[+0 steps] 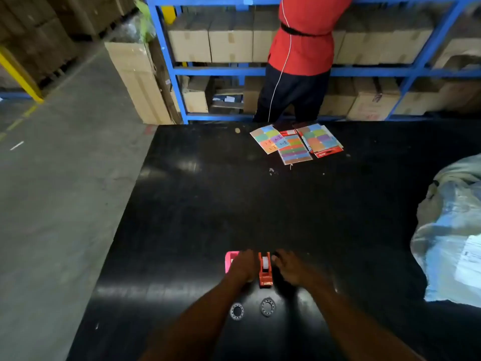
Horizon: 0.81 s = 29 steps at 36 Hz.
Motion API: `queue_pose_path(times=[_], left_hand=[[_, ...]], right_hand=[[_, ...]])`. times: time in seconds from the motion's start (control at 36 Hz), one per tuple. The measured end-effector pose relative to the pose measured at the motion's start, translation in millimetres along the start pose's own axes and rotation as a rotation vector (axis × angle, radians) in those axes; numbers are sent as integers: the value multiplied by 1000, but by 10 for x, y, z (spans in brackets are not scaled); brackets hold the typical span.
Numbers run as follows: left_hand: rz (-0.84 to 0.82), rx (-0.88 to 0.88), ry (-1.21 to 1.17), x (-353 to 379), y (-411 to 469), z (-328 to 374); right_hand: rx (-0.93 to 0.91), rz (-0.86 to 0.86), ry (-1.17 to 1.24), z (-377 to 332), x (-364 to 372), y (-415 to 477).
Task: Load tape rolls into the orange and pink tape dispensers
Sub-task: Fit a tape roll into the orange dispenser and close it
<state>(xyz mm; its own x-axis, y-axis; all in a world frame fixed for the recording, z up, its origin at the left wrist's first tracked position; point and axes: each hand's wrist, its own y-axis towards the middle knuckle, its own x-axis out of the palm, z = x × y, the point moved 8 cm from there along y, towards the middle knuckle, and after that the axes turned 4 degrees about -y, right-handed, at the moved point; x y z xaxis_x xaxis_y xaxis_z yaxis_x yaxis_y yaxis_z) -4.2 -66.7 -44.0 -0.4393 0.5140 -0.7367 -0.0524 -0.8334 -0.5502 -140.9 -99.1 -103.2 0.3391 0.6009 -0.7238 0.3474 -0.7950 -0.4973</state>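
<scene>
Orange dispenser (265,269) – tape loaded, between hands (243,265)

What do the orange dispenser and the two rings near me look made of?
Orange dispenser: likely moulded plastic, given its uniform bright colour and slight sheen. The two rings: thin, greyish and speckled, possibly plastic or card cores; the picture is too blurred to tell.

Dim light, soft glare patches on the black table (208,204), motion blur throughout, edges bent by wide-angle distortion.
</scene>
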Motion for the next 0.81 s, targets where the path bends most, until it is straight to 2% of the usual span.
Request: queue_pose_path(times=[0.14,0.39,0.5,0.61,0.69,0.81], left_hand=[[-96,-5,-175,468,280,-101],[-38,-111,-585,384,243,-145],[-82,-73,-625,355,120,-15],[-11,-185,-904,303,-63,10],[-70,-109,-1032,320,-114,106],[-121,-27,-1048,312,-193,207]], right_hand=[[-2,20,176,-48,249,-81],[50,116,387,-88,110,-146],[51,136,438,-126,75,-215],[76,174,511,-101,24,-290],[99,179,572,-99,-48,-366],[135,199,631,-22,-110,-438]])
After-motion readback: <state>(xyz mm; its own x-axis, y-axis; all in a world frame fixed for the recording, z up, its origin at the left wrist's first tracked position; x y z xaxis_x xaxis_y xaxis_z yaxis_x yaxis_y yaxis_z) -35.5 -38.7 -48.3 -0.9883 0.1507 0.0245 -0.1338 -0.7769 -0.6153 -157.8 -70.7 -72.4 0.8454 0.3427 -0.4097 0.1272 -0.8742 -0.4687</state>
